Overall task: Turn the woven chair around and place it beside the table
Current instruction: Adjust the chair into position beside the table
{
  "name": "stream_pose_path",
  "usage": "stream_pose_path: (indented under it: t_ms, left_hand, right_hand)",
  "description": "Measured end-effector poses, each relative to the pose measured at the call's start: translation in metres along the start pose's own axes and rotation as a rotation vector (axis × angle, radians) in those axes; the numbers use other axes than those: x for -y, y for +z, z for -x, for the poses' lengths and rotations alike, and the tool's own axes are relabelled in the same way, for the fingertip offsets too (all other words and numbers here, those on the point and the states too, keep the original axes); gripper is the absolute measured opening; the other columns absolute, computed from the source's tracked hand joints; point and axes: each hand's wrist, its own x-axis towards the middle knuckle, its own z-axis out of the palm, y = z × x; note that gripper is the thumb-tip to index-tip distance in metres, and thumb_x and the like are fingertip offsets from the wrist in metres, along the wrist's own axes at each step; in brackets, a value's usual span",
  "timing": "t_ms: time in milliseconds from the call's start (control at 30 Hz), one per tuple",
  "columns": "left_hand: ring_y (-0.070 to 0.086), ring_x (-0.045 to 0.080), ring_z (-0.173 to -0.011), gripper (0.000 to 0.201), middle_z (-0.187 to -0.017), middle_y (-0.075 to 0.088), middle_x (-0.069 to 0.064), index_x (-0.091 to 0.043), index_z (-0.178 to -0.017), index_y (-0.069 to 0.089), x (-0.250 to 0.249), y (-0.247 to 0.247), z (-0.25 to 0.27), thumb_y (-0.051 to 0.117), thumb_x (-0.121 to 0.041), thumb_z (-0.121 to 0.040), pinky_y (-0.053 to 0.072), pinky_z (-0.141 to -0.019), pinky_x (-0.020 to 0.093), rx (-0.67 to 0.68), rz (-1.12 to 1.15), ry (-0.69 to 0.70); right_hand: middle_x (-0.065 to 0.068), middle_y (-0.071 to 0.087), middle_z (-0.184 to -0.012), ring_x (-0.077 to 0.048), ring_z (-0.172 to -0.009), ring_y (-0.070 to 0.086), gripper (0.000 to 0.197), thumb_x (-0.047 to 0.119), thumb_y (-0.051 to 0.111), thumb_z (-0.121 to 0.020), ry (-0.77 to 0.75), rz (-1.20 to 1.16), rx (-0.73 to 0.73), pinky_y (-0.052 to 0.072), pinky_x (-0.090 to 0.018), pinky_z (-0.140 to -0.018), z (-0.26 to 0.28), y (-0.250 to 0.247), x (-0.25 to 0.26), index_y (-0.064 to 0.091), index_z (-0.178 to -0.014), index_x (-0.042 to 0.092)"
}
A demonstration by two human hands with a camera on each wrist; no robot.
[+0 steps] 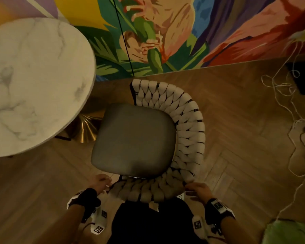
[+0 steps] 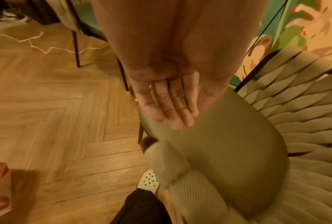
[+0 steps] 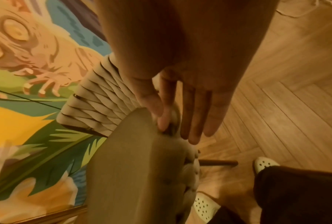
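The woven chair [image 1: 188, 131] has a grey seat [image 1: 134, 140] and a cream woven back that curves from the wall side round to me. It stands right of the round marble table [image 1: 33, 81], seat turned toward the table. My left hand [image 1: 102, 182] is at the near left end of the woven back, fingers straight [image 2: 171, 109] above the seat edge [image 2: 228, 136], holding nothing. My right hand [image 1: 197, 190] lies against the near right part of the back. Its fingers are straight [image 3: 190, 118], with the thumb touching the weave [image 3: 103, 100].
A painted mural wall [image 1: 165, 32] runs close behind the chair, with a black cable [image 1: 123, 37] down it. The table's gold base [image 1: 84, 127] is by the seat. Loose cords [image 1: 289, 103] lie on the wooden floor at right. Another chair [image 2: 84, 27] stands behind my left hand.
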Motion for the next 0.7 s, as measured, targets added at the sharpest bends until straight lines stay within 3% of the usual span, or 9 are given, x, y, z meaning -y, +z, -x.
stream_pose_path:
  t_ms: [33, 67, 133, 200, 267, 433, 567, 633, 700]
  left_hand:
    - [0.052, 0.023, -0.059, 0.022, -0.076, 0.060, 0.014, -0.012, -0.071, 0.058, 0.005, 0.010, 0.004, 0.053, -0.002, -0.091, 0.038, -0.055, 0.025, -0.005, -0.026, 0.002]
    - [0.051, 0.023, -0.062, 0.023, -0.078, 0.058, 0.014, -0.014, -0.071, 0.057, 0.021, 0.061, 0.050, 0.054, -0.002, -0.090, 0.037, -0.055, 0.025, -0.123, 0.058, -0.043]
    - [0.052, 0.025, -0.067, 0.016, -0.082, 0.061, 0.015, -0.016, -0.076, 0.060, 0.030, 0.065, 0.056, 0.057, -0.007, -0.089, 0.040, -0.055, 0.027, -0.197, 0.056, -0.029]
    - [0.058, 0.028, -0.074, 0.003, -0.092, 0.065, 0.018, -0.015, -0.090, 0.062, 0.033, 0.067, 0.061, 0.059, -0.015, -0.089, 0.045, -0.059, 0.030, -0.203, 0.100, -0.049]
    - [0.059, 0.031, -0.083, 0.017, -0.098, 0.063, 0.018, -0.011, -0.105, 0.059, 0.030, 0.072, 0.061, 0.059, -0.020, -0.090, 0.047, -0.063, 0.033, -0.229, 0.130, -0.083]
    - [0.056, 0.034, -0.090, 0.030, -0.109, 0.058, 0.018, -0.010, -0.115, 0.047, 0.034, 0.085, 0.058, 0.059, -0.021, -0.090, 0.052, -0.069, 0.040, -0.283, 0.314, -0.204]
    - [0.058, 0.041, -0.110, 0.058, -0.133, 0.049, 0.022, -0.024, -0.142, 0.030, 0.032, 0.081, 0.040, 0.059, -0.017, -0.092, 0.052, -0.084, 0.052, -0.199, 0.749, -0.406]
    - [0.060, 0.040, -0.103, 0.050, -0.132, 0.050, 0.023, -0.023, -0.138, 0.032, 0.027, 0.081, 0.031, 0.054, -0.015, -0.094, 0.051, -0.081, 0.052, -0.149, 0.679, -0.426]
    - [0.059, 0.036, -0.103, 0.049, -0.132, 0.052, 0.022, -0.014, -0.136, 0.035, 0.027, 0.077, 0.017, 0.057, -0.016, -0.091, 0.049, -0.084, 0.046, -0.148, 0.516, -0.416]
  right_hand:
    - [-0.020, 0.067, -0.100, -0.025, -0.075, 0.063, 0.015, 0.010, 0.056, -0.091, 0.008, -0.008, -0.016, 0.047, -0.031, -0.065, -0.003, -0.013, -0.002, 0.068, -0.094, 0.002]
    - [-0.018, 0.068, -0.095, -0.026, -0.074, 0.063, 0.021, 0.011, 0.053, -0.092, -0.016, 0.079, 0.052, 0.048, -0.031, -0.064, 0.000, -0.061, -0.009, 0.066, -0.103, -0.002]
    - [-0.016, 0.071, -0.089, -0.029, -0.075, 0.065, 0.032, 0.018, 0.050, -0.095, 0.005, 0.018, 0.007, 0.049, -0.031, -0.063, -0.014, -0.075, -0.007, 0.058, -0.119, -0.001]
    - [-0.020, 0.072, -0.097, -0.030, -0.078, 0.067, 0.038, 0.025, 0.047, -0.095, -0.028, 0.031, -0.053, 0.050, -0.031, -0.063, -0.019, -0.080, -0.008, 0.051, -0.126, 0.005]
    - [-0.023, 0.070, -0.107, -0.031, -0.082, 0.067, 0.039, 0.030, 0.048, -0.094, -0.039, -0.033, -0.056, 0.050, -0.033, -0.065, -0.022, -0.083, -0.003, 0.049, -0.128, 0.009]
    - [-0.022, 0.067, -0.108, -0.033, -0.088, 0.064, 0.047, 0.041, 0.054, -0.090, -0.025, 0.078, 0.052, 0.049, -0.034, -0.065, -0.020, -0.063, 0.026, 0.051, -0.123, 0.008]
    - [-0.018, 0.058, -0.110, -0.029, -0.068, 0.064, 0.046, 0.032, 0.047, -0.096, -0.015, 0.195, 0.062, 0.049, -0.028, -0.050, -0.020, -0.037, 0.039, 0.041, -0.136, 0.010]
    - [-0.021, 0.059, -0.118, -0.028, -0.064, 0.063, 0.048, 0.032, 0.048, -0.096, 0.031, 0.205, 0.040, 0.048, -0.025, -0.044, -0.024, -0.029, 0.041, 0.038, -0.138, 0.010]
    - [-0.024, 0.056, -0.130, -0.033, -0.071, 0.065, 0.050, 0.031, 0.052, -0.094, 0.084, 0.175, 0.002, 0.051, -0.028, -0.047, -0.024, -0.023, 0.045, 0.039, -0.137, 0.009]
